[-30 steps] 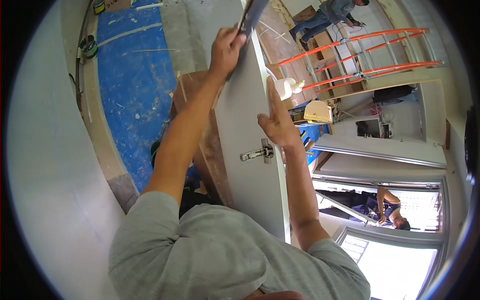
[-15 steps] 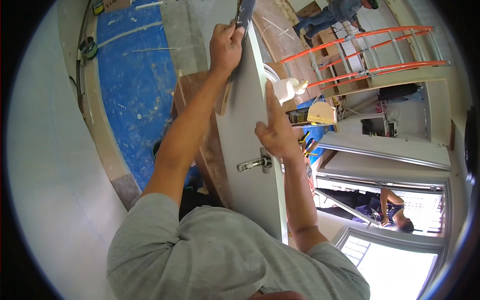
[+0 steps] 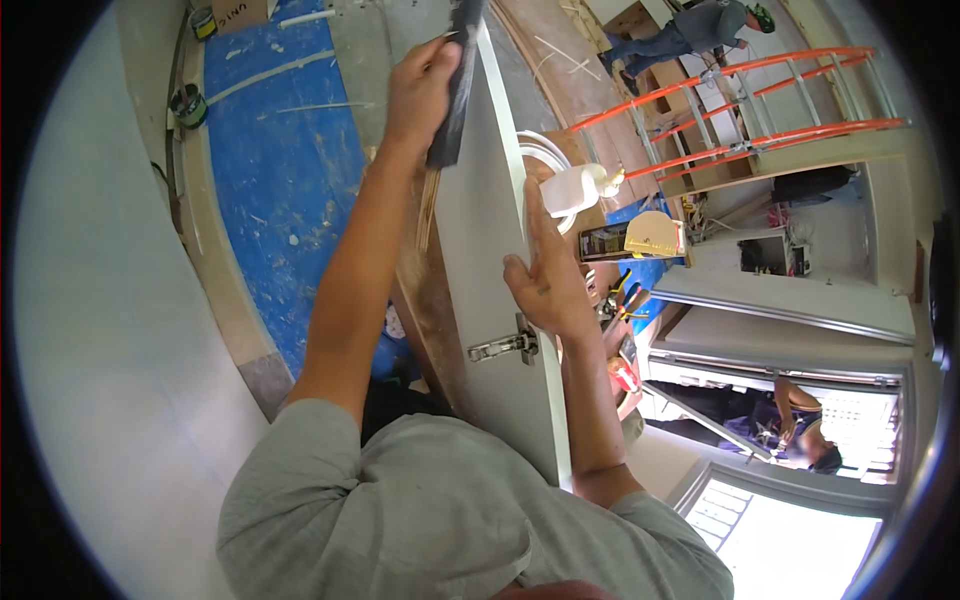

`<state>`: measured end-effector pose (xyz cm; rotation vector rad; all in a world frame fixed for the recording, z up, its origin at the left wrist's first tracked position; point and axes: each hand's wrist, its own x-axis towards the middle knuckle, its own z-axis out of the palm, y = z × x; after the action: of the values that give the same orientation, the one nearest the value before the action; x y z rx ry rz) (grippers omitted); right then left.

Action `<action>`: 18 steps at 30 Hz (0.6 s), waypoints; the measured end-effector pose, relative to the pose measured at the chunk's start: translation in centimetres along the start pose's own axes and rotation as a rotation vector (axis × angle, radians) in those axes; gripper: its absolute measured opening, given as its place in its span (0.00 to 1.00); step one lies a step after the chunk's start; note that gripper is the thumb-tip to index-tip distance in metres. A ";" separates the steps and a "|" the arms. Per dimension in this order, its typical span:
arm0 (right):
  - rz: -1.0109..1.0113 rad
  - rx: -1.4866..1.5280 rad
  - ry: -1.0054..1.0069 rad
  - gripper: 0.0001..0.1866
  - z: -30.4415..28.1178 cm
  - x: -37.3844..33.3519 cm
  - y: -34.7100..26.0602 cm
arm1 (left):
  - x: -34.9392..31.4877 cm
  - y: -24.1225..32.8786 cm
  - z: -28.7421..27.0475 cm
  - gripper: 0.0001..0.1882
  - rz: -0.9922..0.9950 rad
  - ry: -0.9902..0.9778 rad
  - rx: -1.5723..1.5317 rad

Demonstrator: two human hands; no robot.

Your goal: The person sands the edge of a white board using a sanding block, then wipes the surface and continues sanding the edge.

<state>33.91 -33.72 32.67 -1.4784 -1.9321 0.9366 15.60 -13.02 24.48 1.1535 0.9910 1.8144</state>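
Observation:
A long white panel [image 3: 478, 215] stretches away from my body, with a metal cabinet hinge [image 3: 505, 346] fixed on its face. My left hand [image 3: 418, 98] is closed around a long, dark grey, flat strip-like tool [image 3: 455, 110], held against the far part of the panel. The exact kind of tool cannot be made out. Along the panel's right edge lies my right hand [image 3: 552, 290], its fingers stretched out and its thumb apart, on the panel's face side. A white plastic bottle [image 3: 575, 190] stands just beyond those fingers.
Brown boards [image 3: 425, 290] lie under the panel, and blue sheeting [image 3: 270, 180] covers the floor at left. To the right are pliers [image 3: 630, 300], a coil of white tubing [image 3: 540, 150] and an orange ladder [image 3: 740, 110]. Two people [image 3: 705, 30] are farther off.
My left hand has shifted left, and the dark tool now reaches lower across the panel. My right hand stays at the edge. The whole view has shifted slightly, and the far person has straightened somewhat.

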 end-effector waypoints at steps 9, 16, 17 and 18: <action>-0.229 -0.323 0.164 0.42 0.4 1.9 1.8 | -6.9 -0.5 -4.0 0.27 -0.532 -0.405 -0.961; -0.070 0.358 0.306 0.45 0.1 7.5 -1.1 | -10.7 4.0 -3.0 0.30 -0.511 -0.408 -0.872; -0.104 0.485 0.342 0.44 0.1 8.7 -0.7 | -11.2 5.4 -2.7 0.31 -0.511 -0.416 -0.803; -0.140 0.611 0.379 0.43 -0.1 9.2 -0.5 | -11.8 6.8 -2.5 0.34 -0.595 -0.466 -0.769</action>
<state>31.30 -24.90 33.08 -1.0513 -1.2984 0.9818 15.66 -26.79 25.75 0.6422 0.2529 1.1770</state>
